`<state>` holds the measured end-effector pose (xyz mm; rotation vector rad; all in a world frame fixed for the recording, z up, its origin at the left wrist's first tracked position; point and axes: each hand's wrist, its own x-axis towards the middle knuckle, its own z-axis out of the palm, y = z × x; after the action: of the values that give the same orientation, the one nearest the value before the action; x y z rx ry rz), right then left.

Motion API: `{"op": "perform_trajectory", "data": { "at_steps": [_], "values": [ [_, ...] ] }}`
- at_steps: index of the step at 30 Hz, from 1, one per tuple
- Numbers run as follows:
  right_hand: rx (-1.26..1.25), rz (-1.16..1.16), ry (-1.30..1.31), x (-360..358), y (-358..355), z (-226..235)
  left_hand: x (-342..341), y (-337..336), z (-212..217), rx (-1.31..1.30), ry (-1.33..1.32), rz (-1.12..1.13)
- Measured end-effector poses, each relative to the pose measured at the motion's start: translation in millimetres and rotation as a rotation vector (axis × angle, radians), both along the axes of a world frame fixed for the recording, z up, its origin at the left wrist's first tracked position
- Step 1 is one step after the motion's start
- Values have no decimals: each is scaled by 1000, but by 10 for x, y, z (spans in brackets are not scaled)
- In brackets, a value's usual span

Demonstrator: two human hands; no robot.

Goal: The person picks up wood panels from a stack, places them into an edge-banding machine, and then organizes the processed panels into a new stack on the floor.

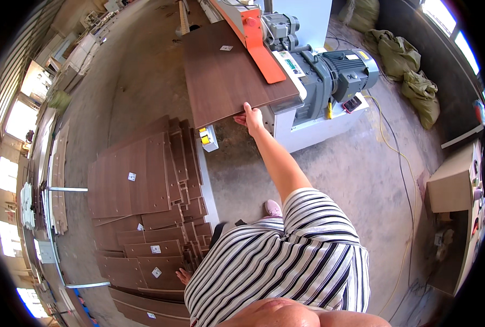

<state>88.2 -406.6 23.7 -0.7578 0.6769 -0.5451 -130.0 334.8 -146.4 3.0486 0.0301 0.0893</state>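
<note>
My right hand (249, 119) is closed on the near edge of a dark brown wood-grain panel (226, 76), its thumb on top and fingers underneath. The panel lies flat on a machine (308, 133), with its right side under an orange guard (265, 60). A small white label sits on the panel's upper face. Low on the left, my left hand (184, 276) shows only in part past my striped shirt. Its fingers are stretched out beside stacked brown panels (128, 180); whether they touch one, I cannot tell.
Grey motors (343, 71) and a phone (352, 104) are on the machine's right side. A yellow hose (398, 158) and dark cables cross the floor. Green sacks (419, 92) lean by the right wall, above a cabinet (452, 185). More boards (59, 174) lie far left.
</note>
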Motion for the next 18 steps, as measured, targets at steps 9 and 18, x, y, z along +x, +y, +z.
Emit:
{"op": "perform_trajectory", "data": {
  "at_steps": [9, 18],
  "values": [
    [57, 301, -92, -1051, 352, 132, 115, -184, 176, 106, 147, 123],
    [-1049, -68, 672, -1777, -558, 953, 782, -1184, 979, -425, -105, -318]
  ]
}}
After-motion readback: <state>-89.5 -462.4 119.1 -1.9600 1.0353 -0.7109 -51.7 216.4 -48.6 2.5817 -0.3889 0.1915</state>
